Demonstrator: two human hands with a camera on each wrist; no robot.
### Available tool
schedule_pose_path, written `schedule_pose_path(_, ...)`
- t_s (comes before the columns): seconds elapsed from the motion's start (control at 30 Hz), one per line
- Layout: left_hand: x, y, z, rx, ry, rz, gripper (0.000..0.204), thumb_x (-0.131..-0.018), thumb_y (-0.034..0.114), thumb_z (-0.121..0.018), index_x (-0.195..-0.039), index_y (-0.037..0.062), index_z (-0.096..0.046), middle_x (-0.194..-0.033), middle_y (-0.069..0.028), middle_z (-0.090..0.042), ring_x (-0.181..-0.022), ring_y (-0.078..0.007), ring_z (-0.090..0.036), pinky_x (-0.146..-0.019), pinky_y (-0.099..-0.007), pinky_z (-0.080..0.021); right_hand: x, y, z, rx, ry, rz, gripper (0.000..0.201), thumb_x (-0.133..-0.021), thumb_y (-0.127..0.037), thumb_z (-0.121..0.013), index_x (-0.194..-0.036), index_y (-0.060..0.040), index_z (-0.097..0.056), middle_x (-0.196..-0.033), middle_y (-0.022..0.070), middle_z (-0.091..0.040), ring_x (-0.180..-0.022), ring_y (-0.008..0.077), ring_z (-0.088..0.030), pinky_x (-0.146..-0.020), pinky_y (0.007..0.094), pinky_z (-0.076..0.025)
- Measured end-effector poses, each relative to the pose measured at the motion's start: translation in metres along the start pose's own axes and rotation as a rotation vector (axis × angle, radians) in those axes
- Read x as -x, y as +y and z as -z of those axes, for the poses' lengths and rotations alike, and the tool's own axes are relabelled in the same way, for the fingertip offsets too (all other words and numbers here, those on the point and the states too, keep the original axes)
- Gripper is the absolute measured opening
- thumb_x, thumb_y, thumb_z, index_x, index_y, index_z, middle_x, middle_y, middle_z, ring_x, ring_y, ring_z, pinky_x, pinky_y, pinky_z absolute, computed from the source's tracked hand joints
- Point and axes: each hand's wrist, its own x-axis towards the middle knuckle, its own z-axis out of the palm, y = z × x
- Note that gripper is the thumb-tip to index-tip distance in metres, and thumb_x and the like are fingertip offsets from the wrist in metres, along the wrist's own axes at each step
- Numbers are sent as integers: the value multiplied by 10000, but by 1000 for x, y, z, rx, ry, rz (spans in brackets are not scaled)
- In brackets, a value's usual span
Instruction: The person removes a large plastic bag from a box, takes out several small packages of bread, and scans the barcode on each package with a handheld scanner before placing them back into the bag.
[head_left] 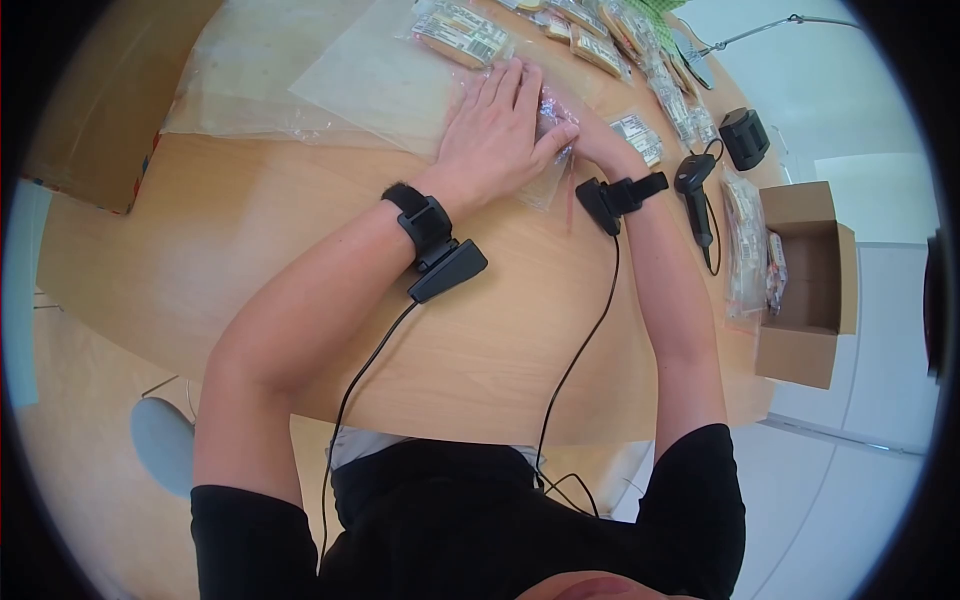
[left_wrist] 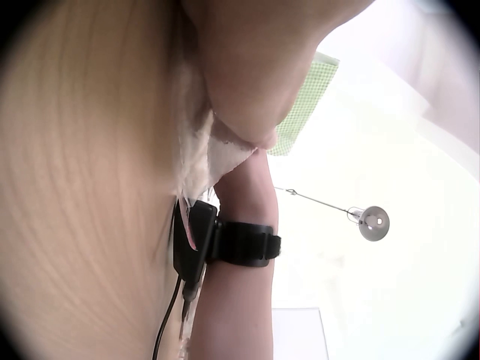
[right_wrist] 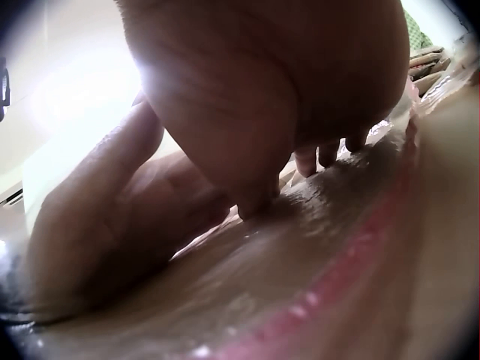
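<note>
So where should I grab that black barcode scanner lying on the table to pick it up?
Probably by the handle: the scanner lies flat on the table, head away from the person and handle pointing back toward them, cable trailing off its end. Coming from above with the right hand, which is nearer, fingers can wrap the narrow handle; bagged items crowd its far side.

The left hand (head_left: 495, 135) lies flat on a clear bag (head_left: 548, 175) on the table (head_left: 300, 260), the right hand (head_left: 592, 135) just right of its fingers. Beyond the fingertips lie packets (head_left: 462, 32); a scanner (head_left: 694, 185) and an open box (head_left: 805, 280) sit farther right.
</note>
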Motion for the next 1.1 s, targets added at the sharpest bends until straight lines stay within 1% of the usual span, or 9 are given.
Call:
schedule_pose_path(0.07,0,-2,-3,-7,12,-3,817,-1068,572,-517,-1590,-42,-378,-1646,-282,-385,-1538,-442,-353,-1257,-525,-299,-5,-4,2,-15,-17,65,668,-1031,-169,-632,-1635,-41,-376,-1653,141,-470,-1487,271,-471,-1252,388,-342)
schedule_pose_path(0.27,0,1,3,18,-22,20,802,-1075,574,-502,-1592,-29,-387,-1645,-294,-383,-1535,-458,-348,-1257,-523,-296,7,-19,12,65,-37,-74,590,-1040,-143,-616,-1602,-60,-460,-1584,137,-543,-1446,248,-515,-1222,381,-380)
schedule_pose_path(0.37,2,0,0,-2,-23,18,760,-1082,557,-497,-1573,-20,-425,-1624,-291,-417,-1529,-441,-363,-1255,-510,-305,33,-28,44,-2,-63,-424,507,-1075,-156,-609,-1566,-60,-524,-1513,108,-607,-1382,197,-559,-1180,365,-414)
schedule_pose_path(0.47,1,-3,-2,-9,-38,-6,679,-1079,508,-529,-1511,-15,-508,-1581,-267,-482,-1500,-415,-409,-1244,-496,-326,71,-16,66,29,289,-413,509,-1043,-340,-680,-1483,-90,-621,-1468,142,-638,-1361,262,-577,-1120,388,-469)
schedule_pose_path(0.57,1,-6,1,-31,-110,-67,573,-1052,420,-603,-1424,-15,-587,-1536,-239,-539,-1465,-393,-455,-1229,-490,-352,107,28,84,181,520,-541,687,-1003,-466,-720,-1513,-29,-571,-1525,199,-586,-1408,312,-550,-1147,398,-451)
schedule_pose_path(0.6,3,-7,0,-52,-105,-96,542,-1037,388,-631,-1398,-14,-604,-1522,-232,-553,-1455,-390,-466,-1224,-491,-359,118,41,87,262,548,-542,866,-963,-528,-750,-1534,72,-496,-1561,273,-526,-1451,361,-512,-1174,412,-429)
schedule_pose_path(0.7,5,-8,-1,-57,-97,-141,497,-997,325,-688,-1360,-10,-628,-1498,-228,-575,-1441,-387,-484,-1218,-490,-370,136,55,85,327,527,-571,1000,-931,-541,-782,-1561,136,-403,-1572,321,-486,-1470,372,-493,-1189,420,-416)
schedule_pose_path(0.8,4,-8,0,-52,-94,-158,494,-980,311,-710,-1347,-11,-636,-1488,-229,-583,-1432,-389,-494,-1216,-490,-373,137,48,79,206,450,-628,1069,-912,-559,-794,-1578,151,-353,-1562,336,-489,-1433,380,-530,-1182,418,-425)
schedule_pose_path(1.1,2,-7,-2,-55,-95,-192,482,-987,297,-701,-1336,-31,-639,-1463,-236,-590,-1419,-397,-499,-1216,-494,-367,137,32,85,195,463,-630,1027,-808,-461,-919,-1551,83,-464,-1409,297,-633,-1266,318,-656,-1042,378,-527)
